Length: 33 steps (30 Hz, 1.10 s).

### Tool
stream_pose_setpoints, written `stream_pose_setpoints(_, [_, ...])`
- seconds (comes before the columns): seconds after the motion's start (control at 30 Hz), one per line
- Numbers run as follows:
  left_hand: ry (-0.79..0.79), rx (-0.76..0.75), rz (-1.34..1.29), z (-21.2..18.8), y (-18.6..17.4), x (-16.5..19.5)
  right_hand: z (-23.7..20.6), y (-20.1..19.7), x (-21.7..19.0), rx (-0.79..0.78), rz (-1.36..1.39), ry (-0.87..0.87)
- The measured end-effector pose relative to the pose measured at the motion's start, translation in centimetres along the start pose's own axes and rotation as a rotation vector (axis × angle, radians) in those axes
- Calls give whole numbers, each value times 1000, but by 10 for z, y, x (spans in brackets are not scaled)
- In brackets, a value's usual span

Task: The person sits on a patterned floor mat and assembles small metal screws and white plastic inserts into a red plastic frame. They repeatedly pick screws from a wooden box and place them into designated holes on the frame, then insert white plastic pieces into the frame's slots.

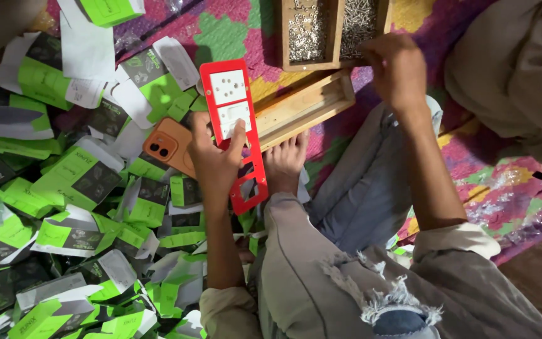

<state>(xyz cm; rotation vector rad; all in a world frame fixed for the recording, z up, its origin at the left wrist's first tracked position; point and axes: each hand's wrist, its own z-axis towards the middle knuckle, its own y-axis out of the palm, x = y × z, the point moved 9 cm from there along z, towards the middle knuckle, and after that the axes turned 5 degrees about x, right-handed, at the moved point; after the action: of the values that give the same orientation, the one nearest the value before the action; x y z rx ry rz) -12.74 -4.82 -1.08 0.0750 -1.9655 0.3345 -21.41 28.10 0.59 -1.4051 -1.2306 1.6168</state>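
Glossy red plastic frame (233, 135) — perhaps rough wooden tray (305, 107)

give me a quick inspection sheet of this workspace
surface: colourful patterned mat on the floor
job's things: red frame with white switch plates fitted at its top; wooden tray of small screws; wooden holder
clutter: green and white boxes piled at left; orange phone
grippers: left hand grips the red frame; right hand reaches into the tray, fingers hidden
cables: nothing seen
surroundings: person's bare foot, grey trousers; another person's sleeve at top right
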Motion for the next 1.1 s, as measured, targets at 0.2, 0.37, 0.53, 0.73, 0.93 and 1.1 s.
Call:
stream_pose_setpoints(0.2, [-41, -14, 25, 0, 3, -2, 5, 17, -19, -90, -181, -127])
stream_pose_setpoints(0.37, [-33, -3, 19, 0, 4, -3, 23, 24, -26, -207, -200, -172])
stream_pose_setpoints(0.53, [-47, -32, 5, -2, 8, -6, 40, 36, -11, -424, -146, -17])
stream_pose_setpoints(0.73, [-46, -8, 12, -1, 3, -7, 42, 23, -18, -323, 7, -122])
stream_pose_setpoints(0.93, [-41, 11, -66, -1, 2, -8, 19, 12, 14, -60, 503, 261])
stream_pose_setpoints(1.1, [-130, -18, -301, -4, 12, -18, -29, 36, -24, -26, 987, 471])
